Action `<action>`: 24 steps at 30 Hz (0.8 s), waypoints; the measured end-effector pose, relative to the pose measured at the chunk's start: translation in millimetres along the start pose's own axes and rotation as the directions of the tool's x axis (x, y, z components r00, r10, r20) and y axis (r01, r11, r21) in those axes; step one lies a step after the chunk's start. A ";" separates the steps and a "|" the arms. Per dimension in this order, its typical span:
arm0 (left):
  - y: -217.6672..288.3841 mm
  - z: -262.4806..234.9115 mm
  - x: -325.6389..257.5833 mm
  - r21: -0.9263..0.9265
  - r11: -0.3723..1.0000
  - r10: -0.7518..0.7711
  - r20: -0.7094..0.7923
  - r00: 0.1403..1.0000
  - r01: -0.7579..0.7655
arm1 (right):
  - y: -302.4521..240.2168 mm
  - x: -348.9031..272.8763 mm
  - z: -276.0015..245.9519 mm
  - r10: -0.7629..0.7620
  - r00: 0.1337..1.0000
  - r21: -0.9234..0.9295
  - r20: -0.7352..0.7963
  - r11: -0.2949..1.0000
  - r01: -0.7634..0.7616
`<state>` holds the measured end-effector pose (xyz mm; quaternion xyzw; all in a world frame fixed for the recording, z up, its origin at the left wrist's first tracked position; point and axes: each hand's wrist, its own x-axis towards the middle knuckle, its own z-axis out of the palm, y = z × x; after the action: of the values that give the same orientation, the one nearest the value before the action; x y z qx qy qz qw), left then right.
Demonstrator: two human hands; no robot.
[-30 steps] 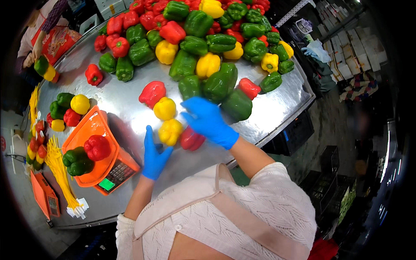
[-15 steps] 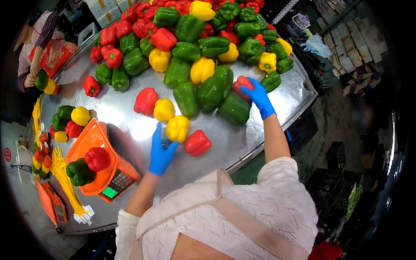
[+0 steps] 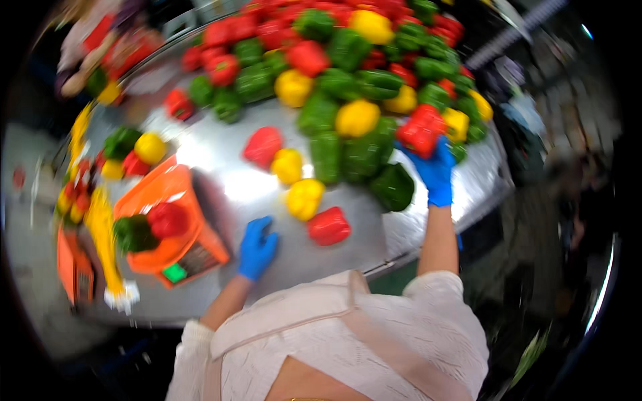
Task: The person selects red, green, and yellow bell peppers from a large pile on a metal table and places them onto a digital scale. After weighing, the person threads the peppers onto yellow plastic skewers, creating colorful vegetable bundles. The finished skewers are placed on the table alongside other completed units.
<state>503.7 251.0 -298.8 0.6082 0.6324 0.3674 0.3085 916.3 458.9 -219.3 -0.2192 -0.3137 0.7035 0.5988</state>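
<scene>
Steel counter [image 3: 428, 234] is loaded with peppers; your right hand [image 3: 433, 170] is clamped on a red pepper [image 3: 420, 130] held above the pile, your left hand [image 3: 257, 247] rests spread flat, holding nothing, near a yellow pepper [image 3: 304, 199].

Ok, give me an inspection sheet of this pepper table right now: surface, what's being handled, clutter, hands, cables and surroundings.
Surface: shiny metal table, bare and reflective near the person.
Job's things: red pepper held up in the right hand; a red pepper on the table and two yellow peppers lie loose by the left hand.
Clutter: big heap of peppers, red, green and yellow, across the far side; orange scale tray holding a red and a green pepper.
Hands: left hand, blue glove, resting open on the table; right hand, blue glove, gripping the red pepper.
Cables: nothing seen.
Surroundings: blurred; another person at the far left corner.
</scene>
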 end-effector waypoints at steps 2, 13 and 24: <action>-11.5 4.9 -1.4 0.065 0.992 0.108 -0.031 0.994 -0.106 | -5.2 2.6 11.3 0.012 0.995 0.021 0.095 1.000 -0.014; -7.7 9.5 -19.7 -0.038 0.999 0.038 -0.037 0.999 -0.040 | 6.7 25.1 -38.3 -0.527 0.847 -0.967 -0.066 0.242 0.075; 1.9 -4.9 21.8 0.319 0.942 0.153 -0.122 0.981 -0.107 | 7.2 10.3 -12.0 -0.485 0.874 -0.987 -0.036 -0.118 -0.106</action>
<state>499.1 272.2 -293.3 0.6613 0.6616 0.3258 0.1371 917.5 470.5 -232.2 -0.6721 -0.6260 0.0815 0.3870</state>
